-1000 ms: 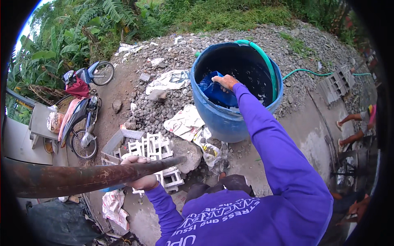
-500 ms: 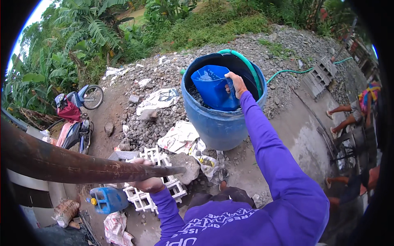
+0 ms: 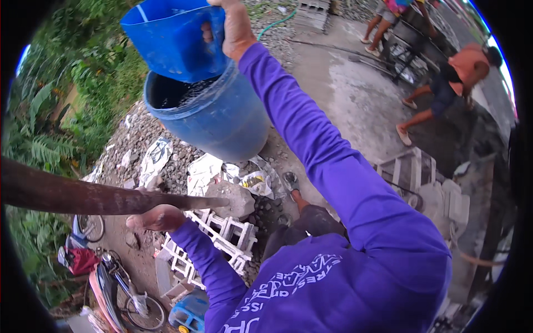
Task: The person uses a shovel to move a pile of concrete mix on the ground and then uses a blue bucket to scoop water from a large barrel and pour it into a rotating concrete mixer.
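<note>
My right hand (image 3: 236, 30) grips the handle of a blue cut-open plastic jug (image 3: 172, 47), held up over the near part of a blue drum's mouth. The drum (image 3: 222, 122) stands upright on the gravel, with dark water showing inside. My left hand (image 3: 158, 217) is closed around a long brown pole (image 3: 100, 198); part of the fingers is hidden behind it. The pole runs in from the left edge and tapers toward a grey stone (image 3: 239, 200). Under my left forearm lies a stack of pale lattice frames (image 3: 227, 238).
A blue jerrycan (image 3: 191, 311) and a motorbike (image 3: 116, 294) stand at the lower left. Pale sacks (image 3: 205, 172) lie by the drum. A green hose (image 3: 277, 23) and concrete blocks (image 3: 312, 15) are farther off. One person (image 3: 461, 83) bends at the right, another beyond.
The jug has come up out of the drum in my right hand. My view has turned to the right, so more of the people shows. My left hand stays on the pole.
</note>
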A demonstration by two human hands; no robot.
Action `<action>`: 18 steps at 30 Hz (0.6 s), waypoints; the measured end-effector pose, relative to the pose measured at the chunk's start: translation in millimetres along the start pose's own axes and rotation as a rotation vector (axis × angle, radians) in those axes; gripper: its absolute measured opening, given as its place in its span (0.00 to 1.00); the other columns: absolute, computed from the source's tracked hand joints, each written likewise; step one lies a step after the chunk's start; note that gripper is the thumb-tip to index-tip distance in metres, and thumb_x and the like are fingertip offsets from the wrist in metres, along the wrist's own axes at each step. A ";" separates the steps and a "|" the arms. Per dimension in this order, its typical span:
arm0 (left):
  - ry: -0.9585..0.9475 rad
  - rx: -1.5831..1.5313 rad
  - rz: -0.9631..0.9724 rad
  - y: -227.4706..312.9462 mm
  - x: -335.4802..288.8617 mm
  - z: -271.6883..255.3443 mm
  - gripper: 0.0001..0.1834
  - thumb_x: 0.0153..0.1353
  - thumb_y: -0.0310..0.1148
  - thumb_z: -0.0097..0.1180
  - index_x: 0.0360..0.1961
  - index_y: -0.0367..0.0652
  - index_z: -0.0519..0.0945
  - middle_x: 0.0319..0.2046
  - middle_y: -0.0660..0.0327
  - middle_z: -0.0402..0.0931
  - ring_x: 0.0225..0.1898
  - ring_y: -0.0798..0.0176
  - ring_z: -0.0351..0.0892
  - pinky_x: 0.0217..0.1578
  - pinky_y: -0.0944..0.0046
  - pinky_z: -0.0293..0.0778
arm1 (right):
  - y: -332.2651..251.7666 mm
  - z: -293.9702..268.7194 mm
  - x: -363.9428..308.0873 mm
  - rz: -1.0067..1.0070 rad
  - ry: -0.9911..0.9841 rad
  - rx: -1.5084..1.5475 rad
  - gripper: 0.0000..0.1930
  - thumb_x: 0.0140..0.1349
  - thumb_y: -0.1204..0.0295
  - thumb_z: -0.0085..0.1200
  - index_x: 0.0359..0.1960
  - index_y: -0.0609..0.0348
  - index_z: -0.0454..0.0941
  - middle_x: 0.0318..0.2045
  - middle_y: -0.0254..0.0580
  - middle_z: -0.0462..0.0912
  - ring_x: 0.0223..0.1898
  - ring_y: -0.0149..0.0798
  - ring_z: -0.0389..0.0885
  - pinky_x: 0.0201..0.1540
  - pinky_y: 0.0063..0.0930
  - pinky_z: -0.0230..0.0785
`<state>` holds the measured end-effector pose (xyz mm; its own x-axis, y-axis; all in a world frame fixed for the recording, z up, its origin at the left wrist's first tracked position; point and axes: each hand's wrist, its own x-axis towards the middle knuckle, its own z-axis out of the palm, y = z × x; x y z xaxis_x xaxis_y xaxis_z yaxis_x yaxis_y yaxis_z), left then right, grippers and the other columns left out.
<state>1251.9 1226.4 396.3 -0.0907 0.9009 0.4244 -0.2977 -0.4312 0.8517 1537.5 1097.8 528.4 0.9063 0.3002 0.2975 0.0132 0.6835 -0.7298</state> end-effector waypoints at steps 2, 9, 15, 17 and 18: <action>-0.129 -0.005 -0.052 3.8 -1.3 -3.5 0.46 0.63 0.67 0.17 0.39 0.30 0.71 0.33 0.53 0.73 0.27 0.60 0.72 0.32 0.65 0.75 | -33.5 -1.8 -49.4 -0.083 0.089 0.098 0.16 0.46 0.58 0.58 0.23 0.60 0.75 0.17 0.40 0.75 0.16 0.36 0.73 0.15 0.28 0.63; -0.249 0.555 0.555 -76.2 53.8 -26.1 0.09 0.66 0.26 0.39 0.44 0.32 0.62 0.40 0.51 0.71 0.36 0.60 0.72 0.42 0.63 0.72 | -74.0 -95.7 -250.5 -0.267 0.258 -0.290 0.15 0.56 0.62 0.53 0.19 0.60 0.77 0.14 0.34 0.73 0.16 0.27 0.72 0.17 0.21 0.61; -0.036 1.369 0.969 -129.3 91.9 -22.6 0.24 0.58 0.21 0.36 0.51 0.07 0.54 0.36 0.39 0.74 0.30 0.49 0.80 0.32 0.59 0.79 | -126.6 -159.4 -452.7 0.032 0.477 -0.290 0.13 0.50 0.62 0.53 0.17 0.58 0.71 0.17 0.26 0.66 0.22 0.22 0.62 0.25 0.20 0.51; -0.148 1.333 0.925 -119.2 58.6 -34.5 0.22 0.59 0.22 0.36 0.49 0.09 0.58 0.35 0.37 0.75 0.29 0.48 0.80 0.31 0.58 0.78 | -142.4 -166.5 -518.3 -0.003 0.627 -0.262 0.13 0.49 0.62 0.55 0.15 0.56 0.70 0.16 0.26 0.66 0.20 0.23 0.61 0.23 0.22 0.51; -0.307 1.468 0.831 -123.2 42.2 -44.2 0.21 0.59 0.23 0.36 0.48 0.11 0.60 0.35 0.36 0.75 0.29 0.48 0.81 0.31 0.57 0.78 | -153.2 -169.7 -553.2 0.013 0.691 -0.271 0.13 0.49 0.62 0.54 0.16 0.57 0.70 0.16 0.27 0.67 0.20 0.23 0.62 0.24 0.21 0.52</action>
<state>1242.8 1319.7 295.7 0.4656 0.4629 0.7543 0.8023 -0.5805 -0.1389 1105.9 714.2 371.1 0.9652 -0.2408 -0.1021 0.0232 0.4678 -0.8835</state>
